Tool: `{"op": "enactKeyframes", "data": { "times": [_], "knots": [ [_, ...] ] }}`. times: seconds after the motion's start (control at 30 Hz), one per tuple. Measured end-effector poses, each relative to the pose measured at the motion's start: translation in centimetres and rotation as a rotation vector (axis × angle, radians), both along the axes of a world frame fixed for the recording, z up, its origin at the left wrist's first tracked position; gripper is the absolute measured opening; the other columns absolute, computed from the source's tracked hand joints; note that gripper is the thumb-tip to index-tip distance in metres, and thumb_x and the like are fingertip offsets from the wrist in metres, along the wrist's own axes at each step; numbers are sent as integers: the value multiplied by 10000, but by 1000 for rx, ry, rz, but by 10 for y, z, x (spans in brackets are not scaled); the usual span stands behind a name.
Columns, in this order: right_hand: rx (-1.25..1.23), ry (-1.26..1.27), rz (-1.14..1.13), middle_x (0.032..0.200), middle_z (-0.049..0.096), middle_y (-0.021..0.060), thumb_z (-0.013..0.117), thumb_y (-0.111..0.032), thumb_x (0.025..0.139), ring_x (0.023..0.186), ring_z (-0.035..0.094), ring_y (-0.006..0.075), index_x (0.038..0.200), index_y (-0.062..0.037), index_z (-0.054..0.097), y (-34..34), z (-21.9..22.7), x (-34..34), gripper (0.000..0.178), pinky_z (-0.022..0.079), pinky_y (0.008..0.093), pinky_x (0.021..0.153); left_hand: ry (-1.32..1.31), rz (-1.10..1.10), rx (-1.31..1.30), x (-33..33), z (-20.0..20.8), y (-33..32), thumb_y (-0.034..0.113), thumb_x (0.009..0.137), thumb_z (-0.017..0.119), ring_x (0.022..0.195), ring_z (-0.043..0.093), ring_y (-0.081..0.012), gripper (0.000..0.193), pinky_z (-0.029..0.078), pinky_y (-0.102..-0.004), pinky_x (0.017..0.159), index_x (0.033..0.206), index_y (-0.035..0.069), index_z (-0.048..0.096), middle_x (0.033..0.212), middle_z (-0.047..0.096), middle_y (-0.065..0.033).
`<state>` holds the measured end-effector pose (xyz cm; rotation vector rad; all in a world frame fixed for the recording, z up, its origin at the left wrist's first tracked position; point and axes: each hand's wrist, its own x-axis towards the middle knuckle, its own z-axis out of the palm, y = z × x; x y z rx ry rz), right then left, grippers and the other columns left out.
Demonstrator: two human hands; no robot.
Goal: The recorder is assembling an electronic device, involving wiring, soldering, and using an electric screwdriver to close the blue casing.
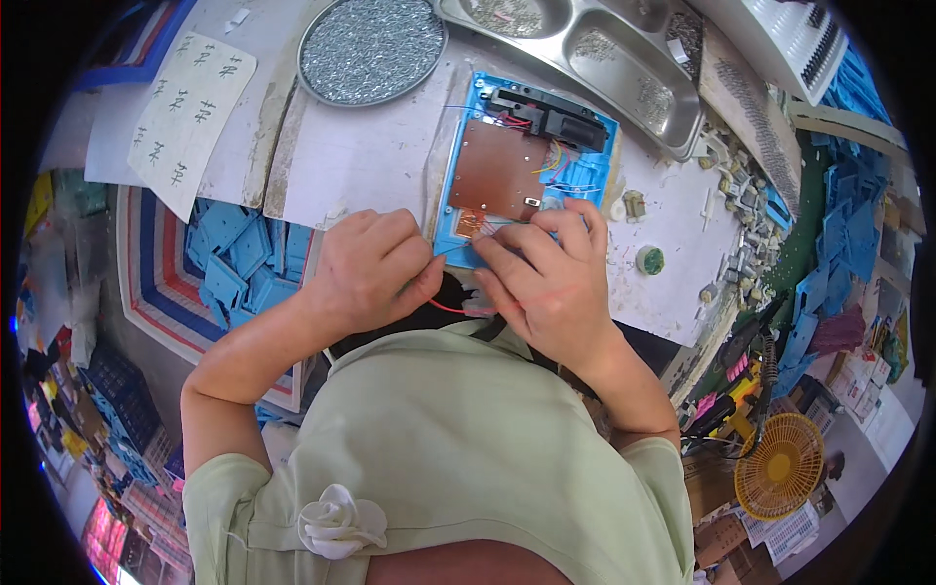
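Note:
A blue plastic casing [444, 219] lies in front of me, holding a brown circuit board [499, 168], a black part [546, 117] along its far side and thin coloured wires. My left hand [375, 270] is closed at the casing's near left corner, its fingertips pinched at a thin blue wire [450, 250]. My right hand [551, 278] grips the casing's near edge, with bent fingers over the lower side of the board. Its index fingertip is beside a small copper-coloured board [469, 223]. Below both hands, a red wire [447, 309] curves between them.
A round tray of small metal pieces [372, 49] and a steel compartment tray [624, 78] stand at the back. Small metal parts [746, 224] heap on the right, near a green round piece [649, 259]. Blue plastic pieces [244, 253] fill a striped bag at left. A yellow fan [779, 466] stands lower right.

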<state>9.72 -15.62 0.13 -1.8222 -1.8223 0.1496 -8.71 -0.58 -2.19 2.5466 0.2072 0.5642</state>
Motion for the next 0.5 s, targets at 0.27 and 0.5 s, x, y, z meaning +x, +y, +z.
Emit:
{"op": "enactKeyframes", "data": {
  "times": [0.27,0.5],
  "knots": [
    [0,64,-27,940,611,29,824,-218,722,951,541,249,921,-92,691,11,-6,-20,270,376,479,891,297,-281,-48,-25,-11,-16,172,835,693,712,628,-227,116,490,-375,623,828,97,604,806,555,-47],
    [-64,29,-47,971,593,42,834,-244,705,942,525,271,915,-110,645,14,-5,-27,313,373,490,899,117,-185,-278,-1,13,22,183,791,794,721,639,-277,204,496,-420,590,929,108,662,811,574,-73]
  ]
}}
